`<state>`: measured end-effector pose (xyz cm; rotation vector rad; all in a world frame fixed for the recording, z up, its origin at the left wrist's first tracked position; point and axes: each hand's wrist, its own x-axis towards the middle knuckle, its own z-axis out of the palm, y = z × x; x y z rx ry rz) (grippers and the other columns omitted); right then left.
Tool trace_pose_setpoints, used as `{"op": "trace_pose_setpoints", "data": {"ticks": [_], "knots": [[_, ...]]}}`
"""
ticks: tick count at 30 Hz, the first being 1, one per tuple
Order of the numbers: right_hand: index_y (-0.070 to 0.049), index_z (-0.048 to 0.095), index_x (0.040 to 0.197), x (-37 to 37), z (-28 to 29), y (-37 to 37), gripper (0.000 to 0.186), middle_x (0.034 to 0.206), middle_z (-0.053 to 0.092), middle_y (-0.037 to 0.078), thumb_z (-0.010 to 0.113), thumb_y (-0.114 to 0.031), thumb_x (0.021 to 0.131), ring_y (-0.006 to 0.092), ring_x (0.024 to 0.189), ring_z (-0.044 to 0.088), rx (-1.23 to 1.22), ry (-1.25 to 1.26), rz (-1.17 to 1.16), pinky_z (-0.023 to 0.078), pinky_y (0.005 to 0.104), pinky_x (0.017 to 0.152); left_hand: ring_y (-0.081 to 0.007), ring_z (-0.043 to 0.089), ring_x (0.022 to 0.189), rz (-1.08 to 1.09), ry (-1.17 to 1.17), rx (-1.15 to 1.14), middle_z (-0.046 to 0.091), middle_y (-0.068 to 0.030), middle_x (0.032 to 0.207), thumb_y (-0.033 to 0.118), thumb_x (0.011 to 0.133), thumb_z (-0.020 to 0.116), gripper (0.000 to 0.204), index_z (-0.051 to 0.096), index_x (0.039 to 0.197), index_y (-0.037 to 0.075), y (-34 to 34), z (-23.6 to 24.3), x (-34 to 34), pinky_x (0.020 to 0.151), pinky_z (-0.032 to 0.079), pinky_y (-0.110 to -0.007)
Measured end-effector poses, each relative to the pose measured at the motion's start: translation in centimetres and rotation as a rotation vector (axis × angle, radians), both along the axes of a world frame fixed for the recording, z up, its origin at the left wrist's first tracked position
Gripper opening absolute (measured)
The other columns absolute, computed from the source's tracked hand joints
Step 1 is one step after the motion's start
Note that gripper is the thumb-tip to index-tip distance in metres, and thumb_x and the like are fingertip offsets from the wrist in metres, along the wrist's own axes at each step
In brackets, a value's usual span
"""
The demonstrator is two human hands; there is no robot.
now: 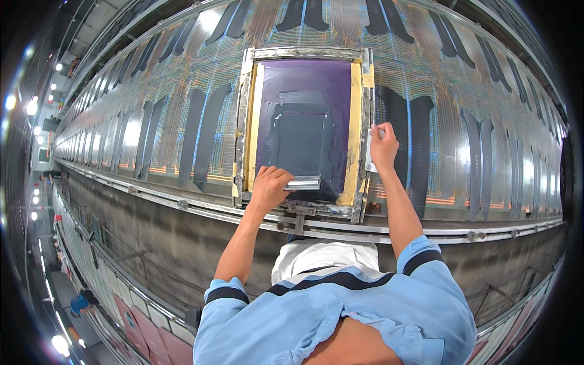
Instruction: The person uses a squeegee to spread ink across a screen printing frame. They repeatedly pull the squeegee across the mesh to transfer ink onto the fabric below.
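Note:
A screen-printing frame [308, 52] lies on the long table in front of me, its metal border edged with yellowish tape and smeared with dark residue. Its purple mesh [304, 72] carries a dark, wet-looking ink patch [299, 140] in the middle. Near the frame's lower end, my left hand [272, 186] is closed around one end of a squeegee [304, 183] with a silvery metal holder, lying crosswise over the ink. My right hand [384, 146] is closed on a pale handle [369, 155] at the frame's right side; its fingertips are partly hidden.
Dark cut fabric pieces [420, 152] lie in rows along the shiny, colour-lined table [164, 67]. A metal rail [420, 232] follows its near edge, between my body and the frame. Far to the left, a person in blue [84, 302] is in the aisle.

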<state>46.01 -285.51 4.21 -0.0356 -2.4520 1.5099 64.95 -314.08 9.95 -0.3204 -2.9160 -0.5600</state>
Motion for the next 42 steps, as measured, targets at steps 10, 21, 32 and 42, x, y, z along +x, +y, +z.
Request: {"op": "trace_pose_setpoints", "data": {"ticks": [10,21,32,42], "knots": [[-0.006,0.060,0.091,-1.4,-1.6,1.1,0.022,0.068,0.062,0.017,0.070,-0.025,0.097,0.0356,0.059,0.063,0.129,-0.024,-0.066,0.047,0.0452,0.058,-0.0261,0.067,0.081,-0.102,-0.069,0.056,0.072,-0.0032,0.082,0.018,0.067,0.089,0.024,0.076,0.087,0.013,-0.5,0.4,-3.8,0.077,0.045,-0.040],[-0.008,0.072,0.103,-7.2,7.4,-7.6,0.036,0.102,0.072,0.011,0.078,-0.041,0.087,0.0339,0.105,0.064,0.300,-0.087,0.643,0.049,0.0438,0.094,-0.0335,0.069,0.077,-0.145,-0.113,0.023,0.073,-0.0092,0.081,0.020,0.068,0.090,0.026,0.078,0.087,0.008,-5.4,0.4,-21.3,0.076,0.046,-0.044],[-0.008,0.069,0.089,2.1,4.7,-9.9,0.024,0.085,0.069,0.012,0.081,-0.014,0.070,0.0300,0.095,0.065,0.686,0.068,0.799,0.047,0.0427,0.089,-0.0286,0.065,0.075,-0.147,0.006,0.111,0.068,-0.0080,0.075,-0.005,0.060,0.069,0.025,0.071,0.079,0.011,-3.2,-1.5,-12.4,0.075,0.045,-0.043],[-0.009,0.069,0.089,-2.7,4.4,-9.9,0.023,0.081,0.068,0.013,0.082,-0.017,0.072,0.0333,0.089,0.066,0.714,0.120,0.860,0.046,0.0461,0.084,-0.0316,0.068,0.077,-0.164,-0.047,0.015,0.070,-0.0095,0.075,0.016,0.068,0.087,0.020,0.073,0.082,0.010,-3.9,-0.6,-16.4,0.077,0.044,-0.044]]}}
